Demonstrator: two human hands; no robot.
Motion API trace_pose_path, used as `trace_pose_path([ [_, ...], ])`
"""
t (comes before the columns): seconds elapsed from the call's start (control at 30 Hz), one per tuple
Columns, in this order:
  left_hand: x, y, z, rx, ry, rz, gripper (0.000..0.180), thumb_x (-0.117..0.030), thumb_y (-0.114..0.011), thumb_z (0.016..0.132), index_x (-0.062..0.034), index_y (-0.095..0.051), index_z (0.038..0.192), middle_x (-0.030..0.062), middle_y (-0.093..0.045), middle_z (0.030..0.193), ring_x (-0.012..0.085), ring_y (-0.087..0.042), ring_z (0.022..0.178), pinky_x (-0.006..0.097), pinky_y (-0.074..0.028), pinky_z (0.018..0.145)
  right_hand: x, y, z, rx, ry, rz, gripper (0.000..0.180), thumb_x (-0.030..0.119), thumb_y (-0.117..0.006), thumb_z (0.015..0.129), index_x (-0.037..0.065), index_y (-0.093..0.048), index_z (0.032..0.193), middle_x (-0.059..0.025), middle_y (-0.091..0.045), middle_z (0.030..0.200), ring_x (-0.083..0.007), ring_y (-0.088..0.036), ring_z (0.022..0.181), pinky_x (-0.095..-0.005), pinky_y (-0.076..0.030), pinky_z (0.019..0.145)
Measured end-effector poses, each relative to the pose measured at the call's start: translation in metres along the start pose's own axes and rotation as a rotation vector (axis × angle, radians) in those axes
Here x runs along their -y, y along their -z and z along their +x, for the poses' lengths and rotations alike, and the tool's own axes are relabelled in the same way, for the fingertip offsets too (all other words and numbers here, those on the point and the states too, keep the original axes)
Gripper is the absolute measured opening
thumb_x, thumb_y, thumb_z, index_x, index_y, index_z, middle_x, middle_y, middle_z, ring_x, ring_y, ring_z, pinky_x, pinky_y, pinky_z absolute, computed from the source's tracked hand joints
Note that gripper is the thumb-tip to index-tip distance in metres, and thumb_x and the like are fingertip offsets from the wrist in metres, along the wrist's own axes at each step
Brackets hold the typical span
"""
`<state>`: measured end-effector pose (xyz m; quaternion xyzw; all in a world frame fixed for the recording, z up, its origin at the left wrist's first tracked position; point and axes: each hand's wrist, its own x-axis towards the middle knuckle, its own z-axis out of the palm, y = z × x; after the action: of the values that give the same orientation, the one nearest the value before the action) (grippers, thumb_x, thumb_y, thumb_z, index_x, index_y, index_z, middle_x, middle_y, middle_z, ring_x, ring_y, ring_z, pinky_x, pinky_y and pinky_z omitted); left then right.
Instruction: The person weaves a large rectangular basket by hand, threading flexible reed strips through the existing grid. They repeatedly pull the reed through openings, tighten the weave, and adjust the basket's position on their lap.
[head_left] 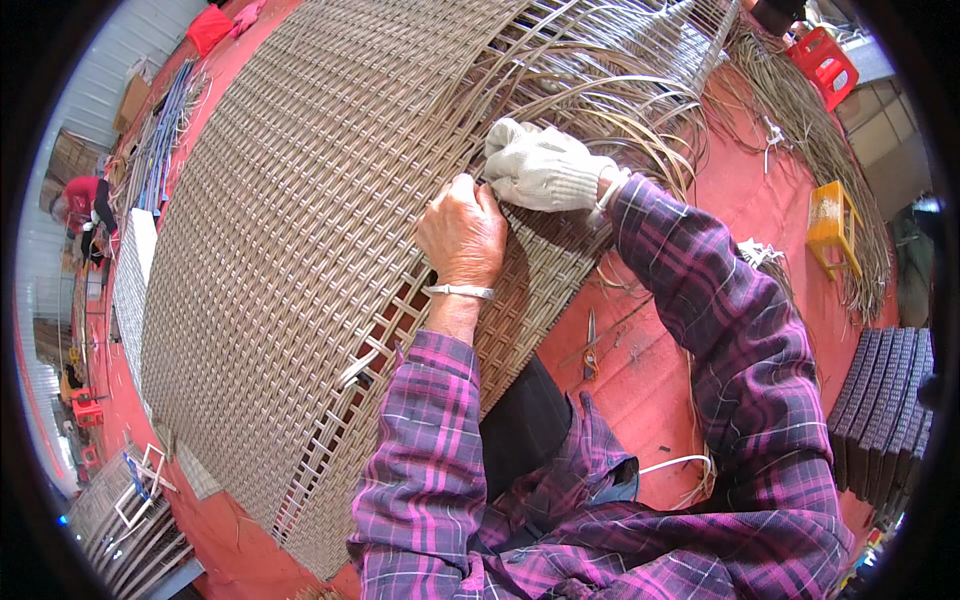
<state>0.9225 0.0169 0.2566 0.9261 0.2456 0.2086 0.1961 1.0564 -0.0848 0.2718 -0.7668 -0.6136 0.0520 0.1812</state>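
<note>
A large panel of tan woven strips fills the middle of the view. My bare left hand, with a pale band at the wrist, is closed in a pinch at the weave. Right beside it, my right hand in a white knitted glove is curled closed too. What the fingers of either hand hold is hidden, though both meet at the edge of the loose strips. Long unwoven strips fan out beyond my right hand. A row of gaps runs through the weave below my left hand, with a pale strip end sticking up.
Scissors lie on the red floor covering. To the right stand a yellow stool, a red plastic stool, a long bundle of strips and stacked dark woven pieces. A person in red is at the far left.
</note>
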Motion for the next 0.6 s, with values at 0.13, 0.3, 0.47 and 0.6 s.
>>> trace_pose_path([
  [0.13,0.001,-0.002,-0.009,-0.046,0.012,-0.111,0.020,-0.025,-0.066,0.088,-0.0067,-0.062,0.081,0.0164,-0.067,0.078,0.0398,-0.065,0.073,0.053,-0.049,0.062,-0.001,0.007,0.005,0.112,0.005,-0.044,0.025,0.030,-0.061,0.086,0.009,-0.069,0.094,-0.0108,-0.057,0.106,-0.0292,-0.055,0.105,-0.0418,-0.047,0.088],
  [0.3,-0.005,0.000,-0.013,-0.047,0.071,-0.071,0.021,-0.027,-0.065,0.089,-0.0069,-0.062,0.082,0.0166,-0.068,0.080,0.0393,-0.066,0.075,0.052,-0.049,0.063,0.004,0.005,-0.003,0.010,-0.146,0.101,0.025,0.028,-0.069,0.081,0.006,-0.069,0.092,-0.0110,-0.057,0.110,-0.0307,-0.058,0.103,-0.0409,-0.048,0.089],
  [0.47,-0.005,-0.006,-0.011,-0.057,0.061,-0.047,0.020,-0.026,-0.065,0.089,-0.0063,-0.064,0.085,0.0162,-0.068,0.087,0.0382,-0.066,0.077,0.051,-0.049,0.064,0.002,-0.003,-0.008,-0.193,-0.223,0.318,0.023,0.028,-0.075,0.077,0.008,-0.069,0.087,-0.0097,-0.061,0.113,-0.0321,-0.062,0.105,-0.0397,-0.049,0.090],
  [0.6,0.007,-0.003,-0.022,-0.112,-0.056,-0.232,0.014,-0.013,-0.067,0.086,-0.0048,-0.068,0.098,0.0160,-0.064,0.106,0.0357,-0.065,0.090,0.046,-0.051,0.073,0.002,-0.019,-0.008,-0.466,-0.229,0.377,0.016,0.011,-0.076,0.075,0.003,-0.063,0.080,-0.0086,-0.061,0.096,-0.0252,-0.060,0.092,-0.0342,-0.049,0.082],
])
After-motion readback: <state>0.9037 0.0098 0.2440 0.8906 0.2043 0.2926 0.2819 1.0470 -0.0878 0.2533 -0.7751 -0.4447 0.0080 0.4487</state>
